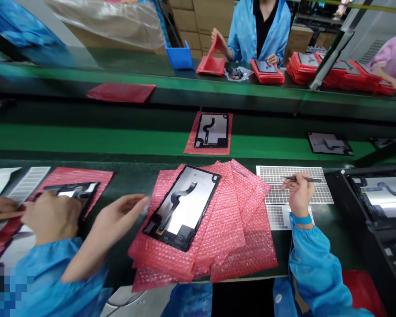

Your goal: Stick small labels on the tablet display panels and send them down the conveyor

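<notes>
My right hand [301,194], with a blue band at the wrist, grips dark tweezers [313,179] over a white sheet of small grey square stickers [321,193]. Fingers outstretched and holding nothing, my left hand [114,224] hovers just left of a tablet screen panel [198,200]. The panel lies tilted on a fanned pile of pink bubble-wrap bags [229,224]. A dark curved flex cable [180,193] crosses the panel's silvery back. Part of a smaller sticker sheet [277,218] shows beside my right wrist.
A co-worker's hand [54,215] works on another panel at left. Beyond, a green conveyor [135,138] carries a panel on pink wrap [218,130] and a bare panel [330,144]. A black tray [353,220] holds panels at right. Across the line, people handle red bags [213,66].
</notes>
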